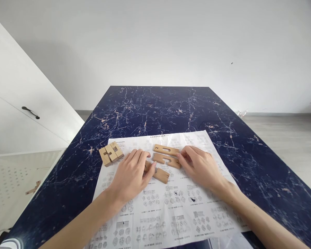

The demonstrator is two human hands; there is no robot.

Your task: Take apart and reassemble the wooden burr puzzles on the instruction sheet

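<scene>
Wall: plain and pale, behind the dark blue, white-veined counter [155,110].
Left side: white cabinet [28,79] with a dark handle [30,112]; perforated white basket [7,176] beside the counter's left edge, small wooden pieces [34,187] inside.
Printed sheet [158,211]: creased, covered in small diagrams, spread toward the counter's near edge, under both hands and the woodwork.
Joined blocks [111,153]: pale wood, grooved, at the sheet's far left corner, near the counter's left edge.
Slotted piece [166,149]: flat, marked 2, just beyond the notched piece [168,161].
Partly covered piece [161,175]: nearer, slanted, its left part beneath the left hand.
Left hand [132,171]: fingers bent, thumb tip on the partly covered piece; grip unclear.
Right hand [199,166]: fingers curled, thumb tip touching the notched piece's right end; grip unclear.
</scene>
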